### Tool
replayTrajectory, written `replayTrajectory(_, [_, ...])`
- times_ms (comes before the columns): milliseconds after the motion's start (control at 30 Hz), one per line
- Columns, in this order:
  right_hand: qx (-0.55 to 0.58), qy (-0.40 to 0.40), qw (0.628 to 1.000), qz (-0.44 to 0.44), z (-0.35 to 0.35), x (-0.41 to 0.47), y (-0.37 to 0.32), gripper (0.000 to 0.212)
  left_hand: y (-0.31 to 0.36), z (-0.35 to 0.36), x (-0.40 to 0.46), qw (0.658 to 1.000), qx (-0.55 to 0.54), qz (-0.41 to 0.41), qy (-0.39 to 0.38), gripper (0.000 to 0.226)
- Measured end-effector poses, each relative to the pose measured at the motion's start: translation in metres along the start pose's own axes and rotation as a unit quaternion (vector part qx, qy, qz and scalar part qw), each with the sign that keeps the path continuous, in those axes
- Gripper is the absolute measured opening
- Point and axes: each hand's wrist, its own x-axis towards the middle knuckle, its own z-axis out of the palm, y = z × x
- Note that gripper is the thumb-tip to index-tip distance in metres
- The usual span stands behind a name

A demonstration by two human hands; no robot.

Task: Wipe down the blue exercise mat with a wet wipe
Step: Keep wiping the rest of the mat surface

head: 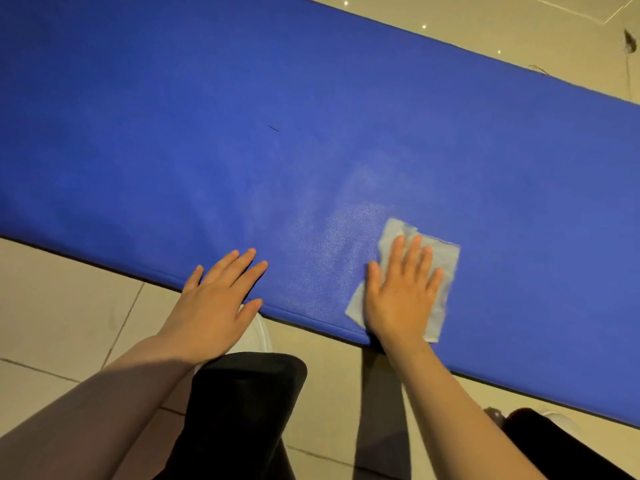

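Observation:
The blue exercise mat runs diagonally across the head view on a tiled floor. A pale wet wipe lies flat on the mat near its front edge. My right hand presses down on the wipe with straight, spread fingers. A paler, damp-looking patch shows on the mat just left of the wipe. My left hand rests flat on the mat's front edge, fingers straight, holding nothing.
Beige floor tiles surround the mat. My dark-clothed knees are at the bottom of the view, close to the mat's front edge. A small dark scrap lies on the floor beyond the mat at the far right.

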Motion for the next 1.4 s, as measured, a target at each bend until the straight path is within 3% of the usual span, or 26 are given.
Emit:
replayTrajectory(133, [0.002, -0.064, 0.977, -0.205, 0.01, -0.019, -0.069, 0.062, -0.007, -0.003, -0.004, 0.991, -0.035, -0.076, 0.1, 0.056])
replayTrajectory(233, [0.064, -0.113, 0.942, -0.308, 0.001, -0.022, -0.098, 0.073, -0.017, -0.009, -0.005, 0.99, 0.02, -0.076, 0.119, 0.06])
replayTrajectory(300, [0.156, -0.158, 0.93, -0.293, -0.007, -0.017, -0.102, 0.067, -0.018, -0.014, -0.003, 0.989, 0.0, -0.061, 0.132, 0.063])
replayTrajectory(367, [0.236, -0.194, 0.91, -0.279, -0.017, -0.014, -0.1, 0.05, -0.014, -0.021, 0.0, 0.985, -0.086, -0.055, 0.142, 0.067])
replayTrajectory(467, [0.312, -0.198, 0.893, -0.258, -0.028, -0.019, -0.092, 0.045, -0.003, -0.038, 0.01, 0.98, -0.142, -0.027, 0.134, 0.073])
replayTrajectory(533, [0.312, -0.176, 0.899, -0.25, -0.031, -0.024, -0.086, 0.05, 0.004, -0.048, 0.017, 0.985, -0.12, -0.025, 0.119, 0.066])
replayTrajectory(600, [0.282, -0.137, 0.912, -0.264, -0.033, -0.027, -0.08, 0.049, 0.01, -0.052, 0.02, 0.989, -0.068, -0.011, 0.133, 0.042])
replayTrajectory(667, [0.226, -0.05, 0.925, -0.303, -0.034, -0.028, -0.073, 0.043, 0.011, -0.049, 0.02, 0.985, -0.034, 0.026, 0.166, 0.018])
replayTrajectory(767, [0.196, 0.028, 0.936, -0.29, -0.039, -0.026, -0.066, 0.026, 0.01, -0.054, 0.016, 0.977, -0.115, 0.025, 0.178, 0.01])
replayTrajectory(867, [0.3, -0.108, 0.928, -0.193, -0.059, -0.024, -0.058, 0.013, 0.01, -0.066, 0.009, 0.98, -0.126, 0.038, 0.15, 0.01])
replayTrajectory(933, [0.407, -0.229, 0.875, -0.128, -0.076, -0.018, -0.051, 0.017, 0.013, -0.073, 0.003, 0.975, -0.172, 0.013, 0.14, 0.015])
replayTrajectory(1000, [0.45, -0.257, 0.849, -0.107, -0.09, -0.011, -0.045, 0.024, 0.016, -0.077, 0.001, 0.956, -0.253, -0.01, 0.148, 0.018])
replayTrajectory(1100, [0.431, -0.202, 0.876, -0.075, -0.093, 0.002, -0.04, 0.027, 0.02, -0.073, 0.013, 0.96, -0.242, -0.026, 0.14, 0.038])
replayTrajectory(1233, [0.226, -0.053, 0.968, -0.093, -0.084, 0.015, -0.037, 0.032, 0.019, -0.053, 0.023, 0.973, -0.154, -0.06, 0.164, 0.061])
replayTrajectory(1333, [0.195, 0.022, 0.971, -0.138, -0.072, 0.002, -0.046, 0.027, 0.013, -0.033, 0.013, 0.985, -0.021, 0.032, 0.168, 0.045])
replayTrajectory(1400, [0.175, 0.024, 0.956, -0.235, -0.056, -0.016, -0.058, 0.023, 0.012, -0.023, 0.007, 0.989, 0.039, 0.082, 0.116, 0.038])
